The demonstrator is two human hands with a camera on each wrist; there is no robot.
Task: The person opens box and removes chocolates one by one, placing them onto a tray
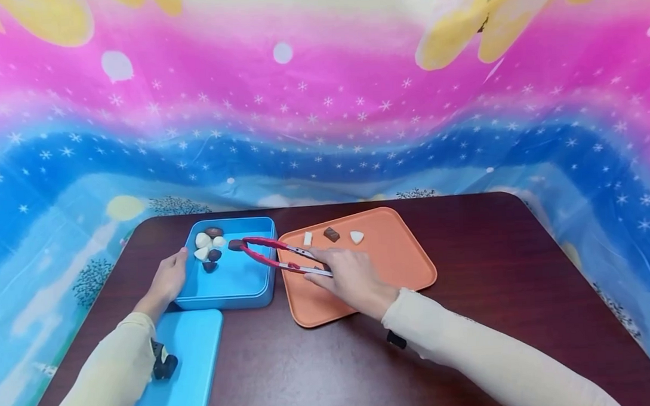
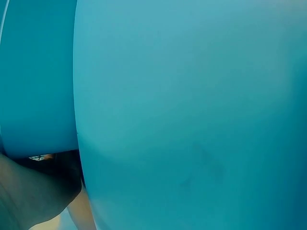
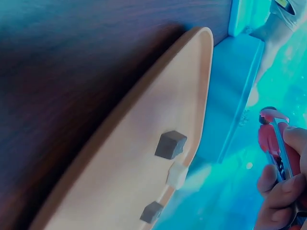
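My right hand [image 1: 354, 279] grips metal tongs [image 1: 273, 252] with red tips and handles. Pinched at their tips is a dark brown chocolate [image 1: 236, 245], held over the blue box [image 1: 223, 302]. Inside the box, several white and brown chocolates [image 1: 202, 240] lie grouped toward the left wall. My left hand [image 1: 169, 277] rests along the outside of that wall, its fingertip at the rim. In the right wrist view, the tongs [image 3: 276, 148] show in my fingers, above the orange tray [image 3: 204, 81]. The box's side fills much of the left wrist view.
On the orange tray [image 1: 397, 260] lie a white bar-shaped piece [image 1: 308, 238], a brown striped chocolate [image 1: 331, 234] and a white rounded-triangle piece [image 1: 356, 236]. A blue lid [image 1: 190, 345] lies in front of the box, under my left forearm. A patterned cloth [image 1: 322, 125] hangs behind the dark table [image 1: 287, 359].
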